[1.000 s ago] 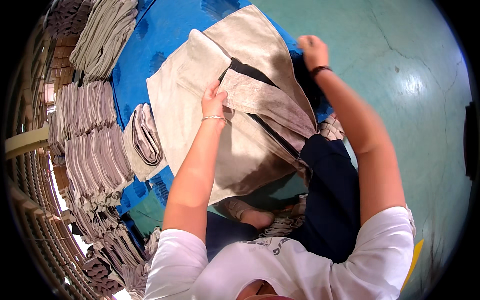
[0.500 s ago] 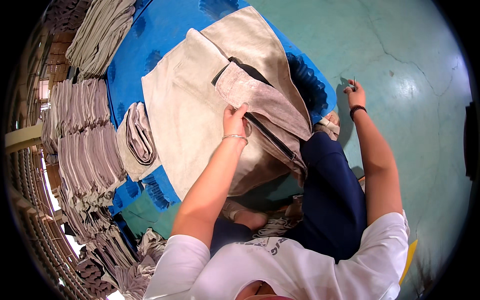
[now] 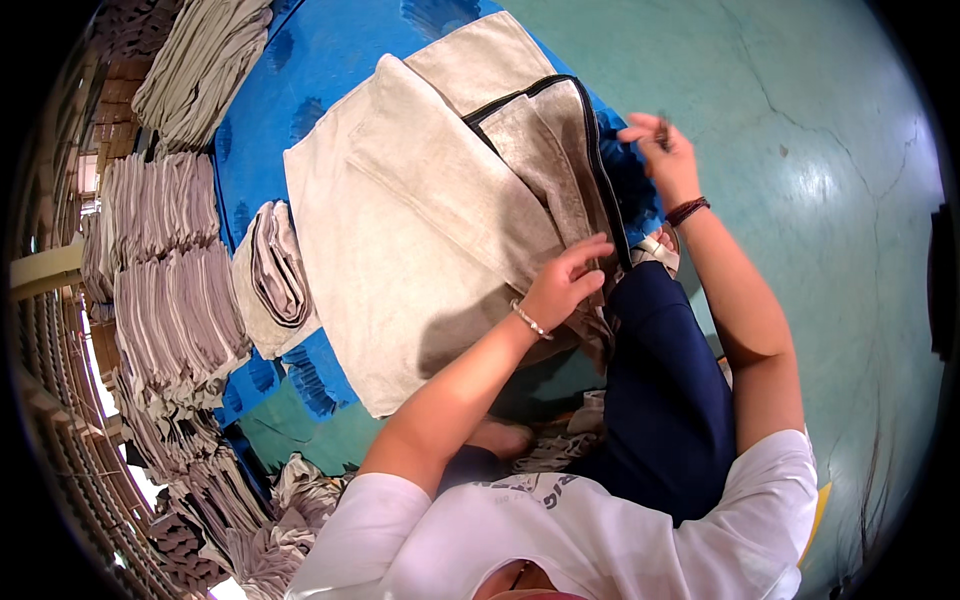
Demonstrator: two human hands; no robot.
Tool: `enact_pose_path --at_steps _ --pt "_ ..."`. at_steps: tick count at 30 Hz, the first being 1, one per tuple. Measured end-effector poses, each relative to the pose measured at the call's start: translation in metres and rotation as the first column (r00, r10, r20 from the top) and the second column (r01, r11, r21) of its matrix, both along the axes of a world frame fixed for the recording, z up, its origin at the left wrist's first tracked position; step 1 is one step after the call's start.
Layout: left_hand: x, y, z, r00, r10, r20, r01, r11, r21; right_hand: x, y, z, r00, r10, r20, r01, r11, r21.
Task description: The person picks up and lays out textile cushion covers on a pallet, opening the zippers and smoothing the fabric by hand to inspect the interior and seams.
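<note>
Since half a second ago, the flap of the beige cloth (image 3: 400,220) has been opened out: the pinkish strip that lay folded across its middle has gone from there, and a black edge band (image 3: 597,165) now runs from the upper centre of the frame, round a corner and down the cloth's right side toward the navy trouser leg (image 3: 662,385). The left hand (image 3: 565,288), which was on the flap near the centre, has shifted down and to the right, while the right hand (image 3: 668,165) has come in from over the green floor (image 3: 830,130) to the right rim of the cloth. The cloth itself fills the centre of the frame, spread over the blue sheet (image 3: 345,60); the folded cloth bundle (image 3: 277,268) left of centre and the cloth stacks (image 3: 185,300) along the left side lie as before. The left forearm slants up from the lower centre, its hand wide, fingers loosely spread and pointing right over the cloth's lower right part; whether they touch it I cannot tell. The right forearm rises along the right, its hand turned leftward, fingers bent around a small dark tool (image 3: 662,133), its kind unclear.
</note>
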State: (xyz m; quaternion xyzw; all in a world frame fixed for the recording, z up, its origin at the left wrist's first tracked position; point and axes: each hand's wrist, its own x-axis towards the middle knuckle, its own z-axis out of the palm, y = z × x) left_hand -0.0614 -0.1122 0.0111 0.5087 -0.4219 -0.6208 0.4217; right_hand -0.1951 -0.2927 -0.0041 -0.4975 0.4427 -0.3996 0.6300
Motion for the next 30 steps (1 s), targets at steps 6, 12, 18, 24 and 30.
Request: enact_pose_path --at_steps 6,12,18,24,30 --pt "0.007 0.054 0.002 0.981 0.193 0.030 -0.195 0.970 0.143 0.041 0.053 0.020 0.690 0.717 0.097 -0.724 0.684 0.088" --pt "0.014 0.090 -0.003 0.858 0.513 -0.011 -0.496 0.834 0.242 0.035 0.029 -0.005 0.986 0.160 0.049 -0.167 0.963 0.212" --pt "0.011 0.097 -0.008 0.818 0.574 -0.033 -0.543 0.790 0.285 0.028 0.022 -0.021 0.881 0.293 -0.372 -0.336 0.940 -0.054" --pt "0.011 0.077 -0.007 0.796 0.604 -0.022 -0.584 0.778 0.229 0.038 0.025 -0.032 0.826 0.379 -0.417 -0.469 0.873 -0.135" --pt "0.041 0.071 -0.029 0.782 0.623 -0.018 -0.585 0.744 0.322 0.051 0.032 -0.020 0.814 0.292 -0.502 -0.418 0.895 -0.157"
